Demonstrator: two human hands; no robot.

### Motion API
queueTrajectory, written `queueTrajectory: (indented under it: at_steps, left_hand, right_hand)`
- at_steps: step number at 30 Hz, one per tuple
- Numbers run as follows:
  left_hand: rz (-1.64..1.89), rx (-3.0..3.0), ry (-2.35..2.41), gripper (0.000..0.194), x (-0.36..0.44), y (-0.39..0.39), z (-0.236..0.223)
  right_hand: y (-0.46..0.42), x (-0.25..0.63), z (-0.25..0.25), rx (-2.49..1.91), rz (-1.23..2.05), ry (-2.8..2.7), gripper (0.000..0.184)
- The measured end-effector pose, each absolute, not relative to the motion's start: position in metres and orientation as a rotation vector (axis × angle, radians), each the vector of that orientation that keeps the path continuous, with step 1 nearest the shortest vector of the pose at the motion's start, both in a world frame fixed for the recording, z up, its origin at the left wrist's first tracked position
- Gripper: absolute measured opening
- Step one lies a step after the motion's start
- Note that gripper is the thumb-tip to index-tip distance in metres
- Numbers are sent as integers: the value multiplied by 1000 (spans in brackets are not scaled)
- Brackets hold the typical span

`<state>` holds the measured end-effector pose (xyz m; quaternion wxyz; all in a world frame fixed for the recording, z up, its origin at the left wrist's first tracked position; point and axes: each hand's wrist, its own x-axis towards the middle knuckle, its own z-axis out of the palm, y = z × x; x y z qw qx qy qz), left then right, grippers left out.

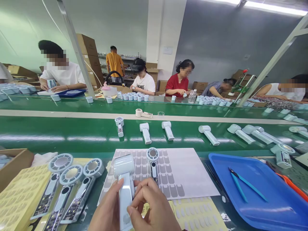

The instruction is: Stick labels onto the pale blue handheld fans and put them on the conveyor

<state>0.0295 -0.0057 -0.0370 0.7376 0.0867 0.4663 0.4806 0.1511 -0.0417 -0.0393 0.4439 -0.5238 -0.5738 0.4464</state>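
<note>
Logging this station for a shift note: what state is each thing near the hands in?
Left hand: gripping the white fan.
Right hand: fingers pinched at the fan's handle.
White fan: held upright, head up.
Three open fans: lying flat, insides exposed.
Sticker sheet: partly used.
Blue tray: holds blue tweezers.

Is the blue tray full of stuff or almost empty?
Almost empty. The blue tray holds only a pair of blue tweezers; the rest of its inside is bare.

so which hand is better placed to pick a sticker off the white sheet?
Right, probably. The right hand only pinches the white fan with fingertips and lies nearest the sticker sheet. The left hand wraps the fan's handle, supporting it.
</note>
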Motion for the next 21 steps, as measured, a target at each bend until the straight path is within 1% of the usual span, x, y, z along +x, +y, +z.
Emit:
queueTrajectory:
  at_steps: [4,5,7,9,11,12,15,17,19,21]
  left_hand:
    - [1024,210,1033,27,29,-5,-37]
    - [987,212,1029,27,28,-5,-35]
    - [913,263,1015,31,23,-1,-27]
    - [883,387,1020,40,15,11,-17]
    - [897,541,1035,48,5,32,-5]
    - [914,617,1063,49,0,46,1]
    - [958,806,1252,34,-13,95,18]
    - [973,880,1345,23,-20,132,26]
    - [973,907,1414,10,-27,168,29]
    - [974,905,1493,9,-32,201,24]
  right_hand:
    - [-40,149,-49,-1122,1165,-1210,8]
    - [-39,150,-50,-1073,1176,-1123,9]
    - [-38,158,-49,-1030,1150,-993,21]
    - [-37,173,-48,-1093,1056,-965,32]
    - [-38,195,-50,-1263,905,-1025,33]
    - [-39,207,-54,-1386,825,-1066,33]
    - [-47,242,-76,-1757,577,-1208,44]
    - [-53,259,-97,-1903,387,-1325,47]
    - [-60,270,-117,-2002,267,-1430,51]
    - [-65,276,-132,-2053,212,-1518,57]
